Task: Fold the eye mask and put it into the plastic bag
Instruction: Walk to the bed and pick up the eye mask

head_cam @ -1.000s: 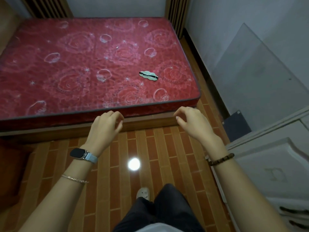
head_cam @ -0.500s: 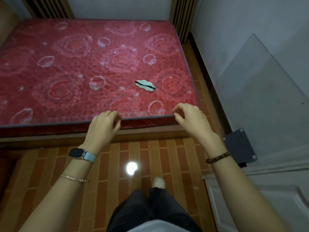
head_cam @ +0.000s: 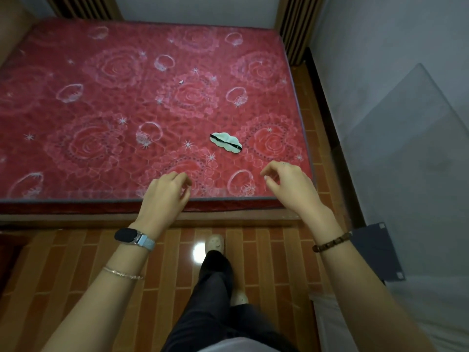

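**Both hands raised over the near edge of the mattress, eye mask lying flat beyond them**

Head view, looking forward and down. A red mattress [head_cam: 106, 118] with a pale rose pattern fills the upper part of the view, resting on a wooden bed frame [head_cam: 228, 216]. The eye mask [head_cam: 225, 142], pale green and cloud-shaped with a black strap running across it, lies flat and unfolded on the mattress, towards its near right corner. It is apart from both hands, a little beyond and between them, nearer the right one. No plastic bag can be made out.

The left hand [head_cam: 165, 196] is over the near mattress edge, fingers loosely curled and holding nothing; its wrist bears a dark band watch [head_cam: 133, 237] and a thin bracelet [head_cam: 123, 273]. The right hand [head_cam: 291, 185] is beside the near right corner, thumb and fingers bent and slightly parted, also empty; a beaded bracelet [head_cam: 332, 242] circles its wrist.

Below, a dark trouser leg [head_cam: 215, 288] and a light shoe [head_cam: 215, 243] stand on a glossy brick-patterned floor [head_cam: 76, 262]. A clear panel [head_cam: 406, 148] leans against the wall at right.
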